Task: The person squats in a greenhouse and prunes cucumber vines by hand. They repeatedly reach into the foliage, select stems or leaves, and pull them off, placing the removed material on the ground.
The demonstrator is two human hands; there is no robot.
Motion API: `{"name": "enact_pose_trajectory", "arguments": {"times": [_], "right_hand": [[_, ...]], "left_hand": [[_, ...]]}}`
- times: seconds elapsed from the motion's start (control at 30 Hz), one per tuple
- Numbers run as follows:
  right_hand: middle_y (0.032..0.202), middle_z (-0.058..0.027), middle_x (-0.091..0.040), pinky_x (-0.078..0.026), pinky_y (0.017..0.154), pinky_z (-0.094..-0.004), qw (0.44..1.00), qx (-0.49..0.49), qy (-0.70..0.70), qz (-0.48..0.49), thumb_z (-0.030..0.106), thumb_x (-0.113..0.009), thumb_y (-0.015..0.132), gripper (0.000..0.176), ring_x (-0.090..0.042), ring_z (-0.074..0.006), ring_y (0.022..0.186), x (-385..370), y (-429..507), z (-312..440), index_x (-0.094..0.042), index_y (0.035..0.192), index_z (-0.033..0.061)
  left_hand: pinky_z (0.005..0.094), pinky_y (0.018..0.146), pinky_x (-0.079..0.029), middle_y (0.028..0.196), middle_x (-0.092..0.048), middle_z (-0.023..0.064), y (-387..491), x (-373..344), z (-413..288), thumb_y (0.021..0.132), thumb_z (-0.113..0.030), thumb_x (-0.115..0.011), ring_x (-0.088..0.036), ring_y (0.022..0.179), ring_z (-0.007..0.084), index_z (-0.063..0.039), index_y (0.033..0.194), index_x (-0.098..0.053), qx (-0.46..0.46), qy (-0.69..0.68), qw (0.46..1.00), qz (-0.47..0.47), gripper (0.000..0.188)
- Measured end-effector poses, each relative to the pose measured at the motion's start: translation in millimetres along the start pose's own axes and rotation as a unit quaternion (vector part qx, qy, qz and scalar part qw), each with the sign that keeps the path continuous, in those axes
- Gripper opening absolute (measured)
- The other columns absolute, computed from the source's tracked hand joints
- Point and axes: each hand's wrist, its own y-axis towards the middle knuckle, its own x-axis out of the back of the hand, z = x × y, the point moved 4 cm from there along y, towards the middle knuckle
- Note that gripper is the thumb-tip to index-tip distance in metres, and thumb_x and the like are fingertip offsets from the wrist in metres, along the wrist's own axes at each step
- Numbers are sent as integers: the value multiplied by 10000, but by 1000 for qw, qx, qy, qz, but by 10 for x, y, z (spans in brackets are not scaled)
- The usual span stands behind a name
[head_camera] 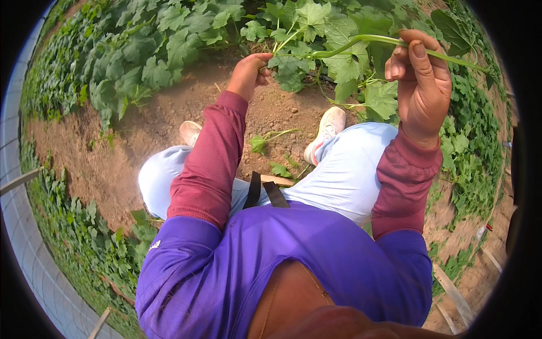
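Note:
My right hand is raised at the upper right, its thumb and fingers closed around a long pale-green vine stem. From there the stem bends left and down towards lobed green leaves. My left hand pinches a thin part of the vine beside these leaves, near the top middle. Exactly which shoot or tendril sits between its fingertips is too small to tell. A broad leaf hangs behind the right hand. On the soil between my shoes lies a cut leaf with its stalk.
Dense rows of leafy vines grow ahead and to both sides of bare brown soil. More loose leaves lie near a piece of wood beneath me. Wooden stakes stand at the right, and netting runs along the left.

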Motion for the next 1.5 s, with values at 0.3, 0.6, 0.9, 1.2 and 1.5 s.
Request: {"name": "enact_pose_trajectory", "arguments": {"times": [0.3, 0.6, 0.9, 1.2, 1.5], "right_hand": [[799, -86, -556, -404, 557, -272, 1000, 13, 3, 15, 156, -465, 952, 252, -472, -129, 614, 222, -97, 81, -550, 1100, -31], [841, -83, -466, -407, 484, -222, 996, 41, -33, 71, 184, -447, 960, 269, -439, -99, 581, 241, -75, 119, -539, 1109, -20], [838, -82, -473, -402, 495, -214, 995, 36, -35, 85, 210, -425, 969, 296, -424, -94, 606, 335, -5, 135, -538, 1140, -4], [848, -93, -487, -397, 507, -236, 996, 39, 2, 80, 187, -421, 969, 303, -433, -113, 608, 276, -7, 148, -538, 1156, -20], [855, -92, -542, -388, 543, -264, 998, 45, 15, 33, 189, -442, 965, 295, -449, -126, 613, 158, -38, 122, -565, 1106, -39]], "left_hand": [[326, 785, -469, 1090, -563, 132, 777, 259, 806, 858, -179, -610, -558, 876, 211, -47, 1233, -510, -114, 153, 969, -154, 411], [360, 690, -472, 913, -547, 120, 1159, -135, 781, 867, -240, -604, -586, 776, 269, -71, 987, -607, -196, 339, 913, -118, 207], [454, 650, -481, 908, -545, 156, 989, -303, 754, 855, -163, -540, -586, 743, 367, -65, 941, -520, -309, 487, 803, -149, 132], [264, 538, -445, 761, -538, 49, 1080, -169, 868, 825, -59, -526, -562, 583, 140, -50, 928, -516, -43, -57, 997, -26, 104], [290, 445, -421, 686, -564, 56, 777, -31, 732, 856, -111, -473, -545, 475, 150, -42, 946, -555, -10, -16, 986, -164, 140]]}}
